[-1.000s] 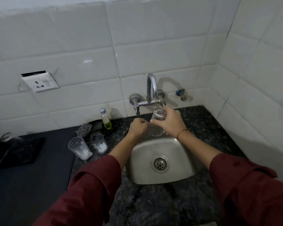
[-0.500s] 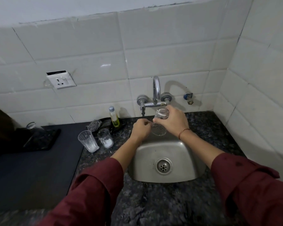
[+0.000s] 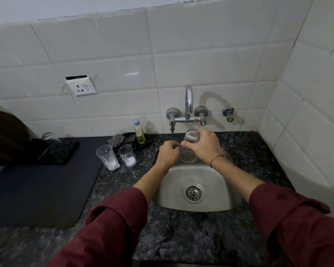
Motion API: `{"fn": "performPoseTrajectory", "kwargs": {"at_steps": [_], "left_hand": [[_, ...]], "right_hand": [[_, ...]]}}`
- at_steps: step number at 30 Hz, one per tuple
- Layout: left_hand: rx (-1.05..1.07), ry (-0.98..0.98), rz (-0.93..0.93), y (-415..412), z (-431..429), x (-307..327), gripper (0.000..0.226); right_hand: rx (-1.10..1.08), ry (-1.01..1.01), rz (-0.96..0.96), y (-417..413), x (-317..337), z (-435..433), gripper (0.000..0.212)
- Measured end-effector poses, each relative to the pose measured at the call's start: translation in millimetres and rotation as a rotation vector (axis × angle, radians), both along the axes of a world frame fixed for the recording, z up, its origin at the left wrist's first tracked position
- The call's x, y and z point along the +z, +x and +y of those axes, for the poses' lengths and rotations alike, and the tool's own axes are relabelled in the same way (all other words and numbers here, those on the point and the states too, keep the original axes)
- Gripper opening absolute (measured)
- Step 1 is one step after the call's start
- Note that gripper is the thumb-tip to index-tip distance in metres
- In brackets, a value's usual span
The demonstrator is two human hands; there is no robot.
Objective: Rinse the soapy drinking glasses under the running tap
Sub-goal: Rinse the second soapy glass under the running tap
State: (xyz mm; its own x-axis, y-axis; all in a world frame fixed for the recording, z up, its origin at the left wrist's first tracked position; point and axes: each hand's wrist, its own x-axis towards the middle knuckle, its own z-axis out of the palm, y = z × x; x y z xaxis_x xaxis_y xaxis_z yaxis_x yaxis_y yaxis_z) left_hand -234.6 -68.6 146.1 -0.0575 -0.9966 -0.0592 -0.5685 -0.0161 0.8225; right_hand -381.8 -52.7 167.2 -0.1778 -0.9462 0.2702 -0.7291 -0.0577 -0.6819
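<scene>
Still, little had changed: the right hand [image 3: 204, 149] kept its fingers gripped round the glass [image 3: 188, 158] under the tap [image 3: 189, 101], above the sink [image 3: 220, 182]. The left hand [image 3: 167, 155] stayed curled beside it, maybe touching, I couldn't tell. Two soapy glasses [image 3: 107, 158] still waited on the surface [image 3: 162, 237]

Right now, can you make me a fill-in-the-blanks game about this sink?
1. The right hand holds a ____ near the tap.
2. ____ foamy glasses stand left of the sink.
3. The bottle holds ____ liquid.
4. White ____ cover the wall behind the tap.
Missing words: glass; two; yellow; tiles.
</scene>
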Motion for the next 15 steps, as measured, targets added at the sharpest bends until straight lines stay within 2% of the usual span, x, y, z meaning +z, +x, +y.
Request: {"fn": "performPoseTrajectory", "kwargs": {"at_steps": [6,11,15], "left_hand": [[0.014,0.010,0.020,3,1,-1,0.020],[0.042,0.022,0.017,23,-2,-5,0.019],[0.101,0.019,0.019,56,-4,-7,0.020]], "right_hand": [[-0.010,0.017,0.035,2,-10,-1,0.058],[0.007,0.025,-0.003,21,-12,-6,0.048],[0.017,0.054,-0.149,53,-11,-13,0.047]]}}
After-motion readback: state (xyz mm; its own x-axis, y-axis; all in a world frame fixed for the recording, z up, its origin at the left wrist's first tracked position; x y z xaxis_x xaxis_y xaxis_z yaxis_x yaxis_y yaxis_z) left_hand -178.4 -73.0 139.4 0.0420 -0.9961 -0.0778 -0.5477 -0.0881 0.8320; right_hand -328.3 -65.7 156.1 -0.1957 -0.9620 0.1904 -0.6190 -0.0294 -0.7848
